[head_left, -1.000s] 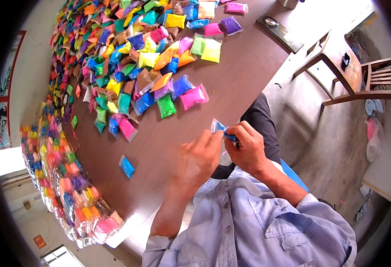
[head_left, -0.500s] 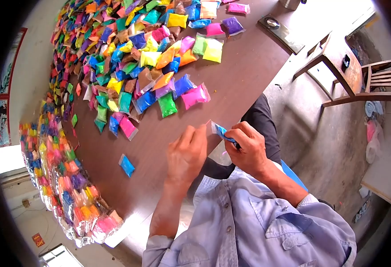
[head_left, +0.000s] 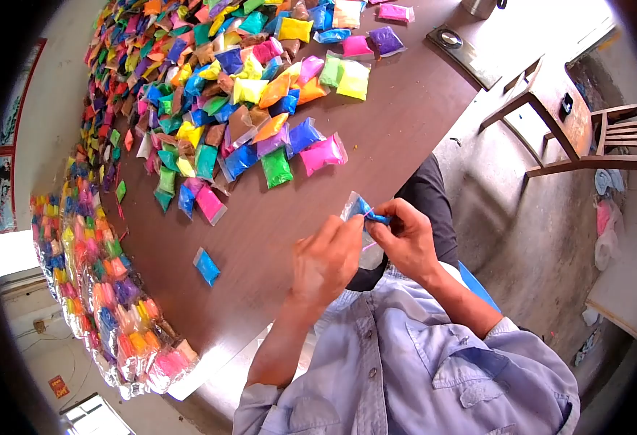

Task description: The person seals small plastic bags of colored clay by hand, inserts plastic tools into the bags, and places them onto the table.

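Observation:
My right hand (head_left: 410, 235) pinches a small clear packet of blue material (head_left: 362, 206) between thumb and fingers, just past the table edge and above my lap. The packet's transparent end points up and away from me. Close against its near side is my left hand (head_left: 327, 255), with thumb and fingertips pressed together. A thin pink line shows at those fingertips, but what they grip is too small to make out. Another blue packet (head_left: 207, 267) lies alone on the brown table, left of my hands.
A large heap of colourful packets (head_left: 246, 90) covers the table's far left. Clear bags of bundled colourful packets (head_left: 126, 312) line the left edge. A flat dark device (head_left: 463, 56) and a metal cup (head_left: 479, 7) are at the far right. A wooden chair (head_left: 623, 134) stands beyond.
My left hand has moved right and slightly down, up to the blue packet. The packet has tilted more upright in my right hand, which has turned a little.

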Demonstrator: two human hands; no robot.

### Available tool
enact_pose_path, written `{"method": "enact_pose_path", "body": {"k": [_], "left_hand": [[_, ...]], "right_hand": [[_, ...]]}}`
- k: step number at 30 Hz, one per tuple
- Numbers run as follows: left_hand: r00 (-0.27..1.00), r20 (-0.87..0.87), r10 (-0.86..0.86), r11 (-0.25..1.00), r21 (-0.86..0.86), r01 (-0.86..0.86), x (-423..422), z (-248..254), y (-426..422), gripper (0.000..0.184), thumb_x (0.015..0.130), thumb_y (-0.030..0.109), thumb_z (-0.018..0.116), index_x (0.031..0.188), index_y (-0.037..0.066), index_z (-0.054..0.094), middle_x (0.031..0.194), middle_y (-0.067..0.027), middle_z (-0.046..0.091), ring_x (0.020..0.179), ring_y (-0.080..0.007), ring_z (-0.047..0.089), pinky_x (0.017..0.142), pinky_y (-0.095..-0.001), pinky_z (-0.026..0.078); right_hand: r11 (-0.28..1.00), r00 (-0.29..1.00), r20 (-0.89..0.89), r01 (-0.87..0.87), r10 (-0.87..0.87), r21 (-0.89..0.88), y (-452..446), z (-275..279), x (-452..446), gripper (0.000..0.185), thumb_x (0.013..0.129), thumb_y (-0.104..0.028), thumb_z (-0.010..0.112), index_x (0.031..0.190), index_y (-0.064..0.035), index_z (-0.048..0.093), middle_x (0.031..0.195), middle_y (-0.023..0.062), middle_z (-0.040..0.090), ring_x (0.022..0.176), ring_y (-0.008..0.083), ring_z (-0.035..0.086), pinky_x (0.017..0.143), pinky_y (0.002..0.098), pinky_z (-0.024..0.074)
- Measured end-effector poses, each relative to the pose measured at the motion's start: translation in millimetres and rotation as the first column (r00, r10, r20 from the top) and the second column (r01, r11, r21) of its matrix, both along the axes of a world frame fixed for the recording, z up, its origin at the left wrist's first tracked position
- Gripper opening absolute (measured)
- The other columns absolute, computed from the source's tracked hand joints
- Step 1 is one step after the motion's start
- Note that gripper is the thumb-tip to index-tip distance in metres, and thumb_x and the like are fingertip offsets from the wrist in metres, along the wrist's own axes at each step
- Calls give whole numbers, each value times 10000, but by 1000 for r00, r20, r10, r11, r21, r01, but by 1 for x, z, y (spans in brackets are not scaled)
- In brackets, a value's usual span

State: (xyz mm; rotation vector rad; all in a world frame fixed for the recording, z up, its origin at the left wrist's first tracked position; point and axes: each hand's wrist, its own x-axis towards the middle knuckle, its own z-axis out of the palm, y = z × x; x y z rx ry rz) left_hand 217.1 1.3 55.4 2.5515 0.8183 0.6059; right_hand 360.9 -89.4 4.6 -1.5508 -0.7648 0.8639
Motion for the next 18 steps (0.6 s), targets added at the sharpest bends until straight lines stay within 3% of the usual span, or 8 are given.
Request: {"method": "enact_pose_path", "body": {"k": [1, 3, 5, 7, 12, 15, 18], "left_hand": [[1000, 0, 1, 1000, -2, -1, -2, -7, 2, 152, 926, 76, 699, 1071, 120, 693, 821, -57, 586, 660, -263, 671, 557, -399, 520], [994, -65, 86, 996, -26, -87, -6, -23, 11, 146, 932, 89, 702, 1075, 118, 700, 843, -68, 614, 686, -293, 683, 568, -409, 529], [991, -15, 132, 989, -62, -132, -8, -27, 16, 137, 943, 98, 694, 1076, 123, 708, 866, -75, 636, 701, -319, 686, 584, -417, 543], [987, -26, 157, 979, -127, -159, -7, -13, 10, 107, 930, 36, 720, 1032, 66, 732, 861, -119, 670, 742, -321, 700, 620, -407, 542], [996, -84, 25, 995, -91, -33, 4, -19, -2, 109, 948, 113, 698, 1056, 115, 690, 848, -65, 615, 683, -293, 690, 572, -411, 539], [994, -100, 40, 999, -32, -43, 3, -27, 11, 105, 941, 111, 697, 1045, 115, 685, 847, -69, 609, 685, -297, 692, 578, -421, 541], [997, -66, 47, 992, -117, -55, 6, -16, 15, 96, 924, 67, 717, 1019, 79, 721, 870, -91, 655, 731, -331, 695, 629, -426, 549]], "right_hand": [[998, 959, -282, 16, -32, -56, 0, -2, -1, 123, 887, -34, 765, 969, -9, 676, 804, 10, 640, 678, 62, 581, 604, 229, 460], [997, 948, -316, 17, -41, -79, -4, -2, 1, 124, 901, -57, 761, 975, -2, 678, 798, 7, 641, 684, 60, 583, 607, 230, 462], [993, 922, -382, 12, -55, -114, -6, -2, 4, 149, 928, -103, 753, 988, 14, 683, 787, 2, 644, 696, 57, 586, 612, 233, 468], [989, 928, -366, 13, -67, -148, -9, -3, 3, 170, 927, -125, 748, 989, 19, 682, 787, 9, 650, 696, 67, 593, 611, 240, 471], [985, 950, -306, 10, -63, -170, -8, -15, 4, 204, 915, -154, 732, 984, 32, 686, 766, 18, 647, 678, 76, 597, 599, 253, 472], [977, 947, -314, -4, -65, -215, -7, -10, 6, 212, 902, -154, 728, 981, 38, 687, 759, 17, 647, 664, 74, 588, 588, 257, 467], [971, 941, -327, 11, -90, -237, -4, -7, 6, 212, 885, -151, 723, 975, 38, 689, 757, 17, 647, 652, 73, 582, 581, 258, 461]]}}
